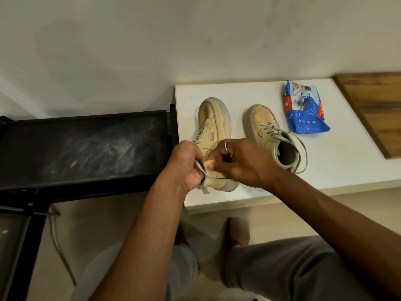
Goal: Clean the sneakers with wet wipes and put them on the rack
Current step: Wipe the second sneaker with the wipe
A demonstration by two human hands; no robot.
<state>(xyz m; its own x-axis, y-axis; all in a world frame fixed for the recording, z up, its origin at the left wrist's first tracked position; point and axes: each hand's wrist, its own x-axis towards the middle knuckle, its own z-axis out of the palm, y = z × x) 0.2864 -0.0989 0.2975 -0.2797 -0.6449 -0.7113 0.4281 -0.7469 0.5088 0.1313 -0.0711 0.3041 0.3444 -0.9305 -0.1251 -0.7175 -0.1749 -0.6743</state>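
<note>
At the near left edge of the white tabletop (325, 161), my left hand (186, 168) grips the heel and grey lace (200, 167) of the tan suede sneaker (213, 118). My right hand (240, 161) pinches its collar. I'd best tuck the laces aside, then fetch a wipe from the blue wet-wipe pack (303, 111) at far right.

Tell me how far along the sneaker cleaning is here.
Done: nothing that shows; no wipe is out and the wipes pack lies on the table apart from both hands. In hand: left hand and right hand grip a sneaker at its heel end, by its lace. Left: wiping it and the other sneaker, then moving both to the black rack, whose top shelf holds no shoe.
</note>
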